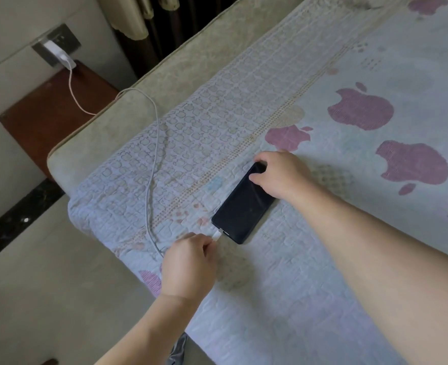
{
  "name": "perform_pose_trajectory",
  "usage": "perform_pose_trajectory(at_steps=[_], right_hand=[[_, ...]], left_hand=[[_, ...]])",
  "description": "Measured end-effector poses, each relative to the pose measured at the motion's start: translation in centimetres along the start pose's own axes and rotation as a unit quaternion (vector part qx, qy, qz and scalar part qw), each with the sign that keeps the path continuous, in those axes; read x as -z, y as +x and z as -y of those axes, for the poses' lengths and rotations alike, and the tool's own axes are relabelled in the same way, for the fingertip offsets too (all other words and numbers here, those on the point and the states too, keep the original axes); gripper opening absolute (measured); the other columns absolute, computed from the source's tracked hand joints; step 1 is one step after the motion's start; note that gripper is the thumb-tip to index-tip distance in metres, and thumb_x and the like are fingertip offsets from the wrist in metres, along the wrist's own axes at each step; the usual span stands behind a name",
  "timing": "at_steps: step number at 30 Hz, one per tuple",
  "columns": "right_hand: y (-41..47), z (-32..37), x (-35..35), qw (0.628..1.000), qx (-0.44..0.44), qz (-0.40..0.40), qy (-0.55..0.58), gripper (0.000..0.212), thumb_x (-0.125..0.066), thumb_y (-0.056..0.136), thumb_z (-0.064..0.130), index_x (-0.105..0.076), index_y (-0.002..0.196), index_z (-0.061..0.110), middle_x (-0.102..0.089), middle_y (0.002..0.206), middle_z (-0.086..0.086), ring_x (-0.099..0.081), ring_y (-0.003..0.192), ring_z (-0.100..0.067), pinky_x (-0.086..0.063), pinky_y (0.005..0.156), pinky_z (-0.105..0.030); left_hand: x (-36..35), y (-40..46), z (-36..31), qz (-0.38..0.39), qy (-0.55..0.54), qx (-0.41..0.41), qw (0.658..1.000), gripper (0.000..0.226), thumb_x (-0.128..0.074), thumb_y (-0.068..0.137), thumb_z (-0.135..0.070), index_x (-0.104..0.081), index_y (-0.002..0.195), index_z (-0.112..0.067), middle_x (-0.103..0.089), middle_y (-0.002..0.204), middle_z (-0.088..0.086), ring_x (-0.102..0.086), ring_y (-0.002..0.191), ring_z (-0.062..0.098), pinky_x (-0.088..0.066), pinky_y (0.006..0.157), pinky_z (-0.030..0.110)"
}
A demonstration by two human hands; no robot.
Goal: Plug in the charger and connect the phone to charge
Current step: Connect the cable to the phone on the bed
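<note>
A black phone (pixel 241 204) lies screen up, dark, on the quilted bed cover. My right hand (pixel 280 175) presses its far end, fingers on the screen and top edge. My left hand (pixel 188 262) pinches the white cable plug (pixel 217 235), whose tip sits at the phone's near-end port. The white cable (pixel 150 180) runs from my left hand across the bed and over the mattress edge to a white charger (pixel 59 55) plugged into the grey wall socket (pixel 57 43) at the upper left.
The bed (pixel 349 272) with its pale blue cover and purple apple prints fills the right side. A dark brown nightstand (pixel 54 106) stands under the socket. Curtains (pixel 149 19) hang behind it. Beige floor with a black strip (pixel 20 222) lies to the left.
</note>
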State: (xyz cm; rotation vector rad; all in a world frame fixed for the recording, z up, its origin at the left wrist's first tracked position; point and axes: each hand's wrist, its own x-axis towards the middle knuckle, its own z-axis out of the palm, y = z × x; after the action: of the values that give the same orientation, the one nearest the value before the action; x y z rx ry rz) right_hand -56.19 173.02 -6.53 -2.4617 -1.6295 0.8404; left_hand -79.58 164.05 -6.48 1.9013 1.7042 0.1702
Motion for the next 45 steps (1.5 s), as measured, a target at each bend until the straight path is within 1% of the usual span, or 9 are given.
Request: perform_pose_trajectory(at_steps=[4,10,13,16,24,30,36,41,45], right_hand=[[0.0,0.1,-0.1,1.0,0.005,0.002,-0.007,0.05,-0.065,0.086,0.046,-0.057,0.134,0.034,-0.055,0.137,-0.004,-0.061,0.113,-0.029,-0.053,0.087,-0.037],[0.1,0.0,0.0,1.0,0.006,0.002,-0.008,0.05,-0.065,0.085,0.046,-0.057,0.134,0.034,-0.058,0.135,-0.003,-0.06,0.114,-0.028,-0.049,0.083,-0.035],[0.0,0.0,0.0,1.0,0.01,-0.002,-0.011,0.05,-0.065,0.085,0.047,-0.057,0.134,0.035,-0.058,0.135,-0.003,-0.061,0.113,-0.028,-0.049,0.081,-0.034],[-0.1,0.0,0.1,1.0,0.011,-0.001,-0.009,0.05,-0.065,0.086,0.047,-0.058,0.134,0.035,-0.057,0.136,-0.003,-0.061,0.114,-0.028,-0.049,0.084,-0.035],[-0.4,0.1,0.0,1.0,0.017,-0.01,-0.024,0.052,-0.063,0.087,0.049,-0.056,0.137,0.034,-0.054,0.141,-0.004,-0.06,0.117,-0.028,-0.051,0.088,-0.037],[-0.5,0.1,0.2,0.999,0.02,-0.017,-0.032,0.052,-0.063,0.087,0.05,-0.057,0.137,0.035,-0.055,0.141,-0.004,-0.061,0.116,-0.028,-0.052,0.086,-0.037],[-0.5,0.0,0.1,0.999,0.024,-0.015,-0.036,0.052,-0.063,0.088,0.051,-0.057,0.137,0.035,-0.055,0.14,-0.005,-0.06,0.117,-0.028,-0.053,0.086,-0.037],[-0.6,-0.2,-0.1,0.998,0.03,-0.021,-0.044,0.052,-0.062,0.088,0.053,-0.057,0.137,0.035,-0.057,0.138,-0.004,-0.06,0.117,-0.028,-0.053,0.085,-0.037],[-0.6,-0.3,-0.2,0.998,0.027,-0.024,-0.044,0.053,-0.061,0.087,0.055,-0.057,0.136,0.036,-0.058,0.137,-0.003,-0.059,0.117,-0.027,-0.053,0.085,-0.037]], left_hand=[[0.2,-0.5,0.0,0.0,0.003,0.007,1.0,0.037,-0.063,0.09,-0.012,-0.054,0.055,-0.005,-0.051,0.059,0.004,-0.05,0.057,0.026,-0.044,0.051,0.043],[0.0,-1.0,-0.3,0.016,0.047,0.019,0.999,0.033,-0.059,0.093,-0.018,-0.06,0.062,-0.007,-0.056,0.066,0.001,-0.054,0.06,0.026,-0.042,0.051,0.036],[-0.4,-0.8,-0.6,0.014,0.055,0.021,0.998,0.032,-0.059,0.091,-0.016,-0.058,0.06,-0.007,-0.056,0.065,0.002,-0.055,0.059,0.026,-0.034,0.047,0.031],[-0.6,-0.7,-0.8,0.011,0.062,0.027,0.998,0.032,-0.059,0.091,-0.018,-0.058,0.06,-0.008,-0.056,0.064,0.0,-0.055,0.058,0.025,-0.028,0.044,0.027],[-1.1,-0.7,-0.6,-0.004,0.094,0.008,0.996,0.036,-0.052,0.099,-0.028,-0.065,0.069,-0.015,-0.059,0.072,-0.004,-0.055,0.06,0.02,-0.04,0.05,0.031],[-1.2,-1.0,-0.6,-0.007,0.115,0.0,0.993,0.037,-0.043,0.103,-0.033,-0.068,0.08,-0.017,-0.06,0.077,-0.005,-0.053,0.064,0.018,-0.035,0.052,0.029],[-1.1,-1.2,-0.6,-0.026,0.083,0.001,0.996,0.031,-0.054,0.1,-0.025,-0.071,0.076,-0.013,-0.061,0.071,-0.001,-0.052,0.06,0.021,-0.031,0.051,0.028],[-1.4,-1.5,-0.5,-0.012,0.082,-0.04,0.996,0.022,-0.069,0.091,-0.014,-0.071,0.07,-0.009,-0.063,0.066,0.002,-0.058,0.057,0.025,-0.039,0.043,0.031],[-1.5,-1.5,-0.2,-0.046,0.033,-0.02,0.998,0.016,-0.069,0.091,-0.014,-0.076,0.076,-0.012,-0.066,0.069,-0.001,-0.06,0.058,0.022,-0.04,0.047,0.029]])
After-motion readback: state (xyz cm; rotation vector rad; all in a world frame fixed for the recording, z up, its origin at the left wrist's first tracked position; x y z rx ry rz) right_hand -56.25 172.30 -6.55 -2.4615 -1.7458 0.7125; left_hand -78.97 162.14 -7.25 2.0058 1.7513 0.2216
